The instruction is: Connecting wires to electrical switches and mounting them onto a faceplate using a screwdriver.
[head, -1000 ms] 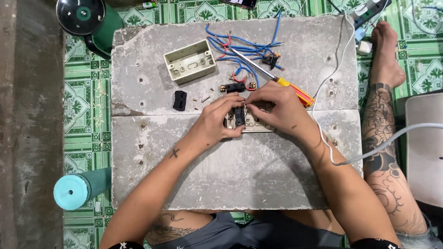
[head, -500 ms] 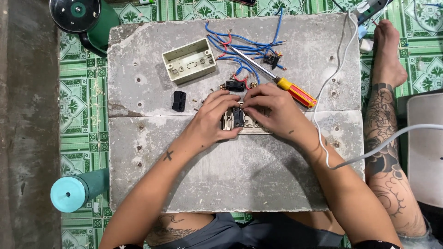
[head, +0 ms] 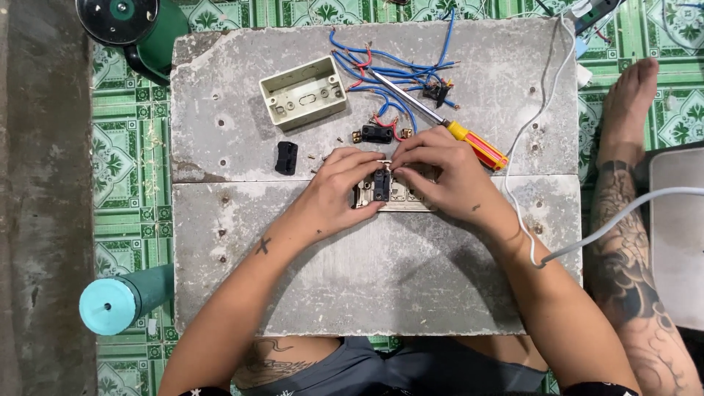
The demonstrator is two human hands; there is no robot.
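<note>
Two grey concrete slabs (head: 455, 286) form the work surface beneath both hands. A cream wall box (head: 303, 93) lies open side up, well beyond the left hand (head: 339, 192). A screwdriver (head: 447, 126) with a yellow and red handle lies just beyond the right hand (head: 447, 178), across the blue wires (head: 389, 73). Both hands curl around a beige switch plate (head: 392, 196); their fingertips pinch the black switch module (head: 381, 184) seated in it. A second black module (head: 287, 158) lies left of the left hand.
</note>
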